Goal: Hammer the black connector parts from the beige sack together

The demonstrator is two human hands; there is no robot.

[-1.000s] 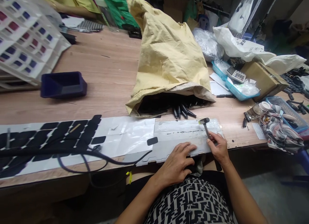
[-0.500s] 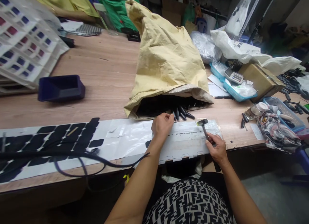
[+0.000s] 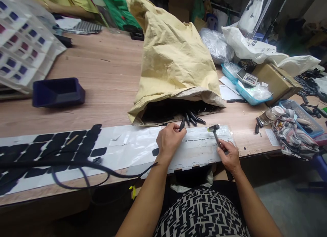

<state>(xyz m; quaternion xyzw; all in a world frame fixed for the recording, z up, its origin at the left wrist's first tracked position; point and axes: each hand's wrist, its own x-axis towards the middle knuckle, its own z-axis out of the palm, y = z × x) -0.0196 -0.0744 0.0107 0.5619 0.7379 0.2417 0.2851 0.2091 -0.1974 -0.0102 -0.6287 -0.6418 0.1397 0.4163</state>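
My left hand (image 3: 169, 140) is closed on a black pen-like piece (image 3: 182, 124) that stands up from its fingertips, just in front of the sack's mouth. My right hand (image 3: 229, 155) grips the handle of a small hammer (image 3: 214, 128), its head raised over the white sheet (image 3: 199, 152) on the table edge. Several similar black pieces (image 3: 193, 119) spill from the open mouth of a large yellow sack (image 3: 176, 60). The inside of the sack is dark, and its contents are hard to make out.
Dark blue bin (image 3: 58, 94) on the left, beyond flat black pads (image 3: 61, 145) and a black cable (image 3: 102, 169). On the right are blue baskets (image 3: 255, 99), a cardboard box (image 3: 277, 82), a jar (image 3: 271, 116) and a patterned cloth (image 3: 293, 138). Across the table shows a person's arm (image 3: 68, 10).
My left hand has drawn slightly back from the sack's mouth, and the black piece in its fingers now shows clearly. My right hand and the hammer have hardly moved.
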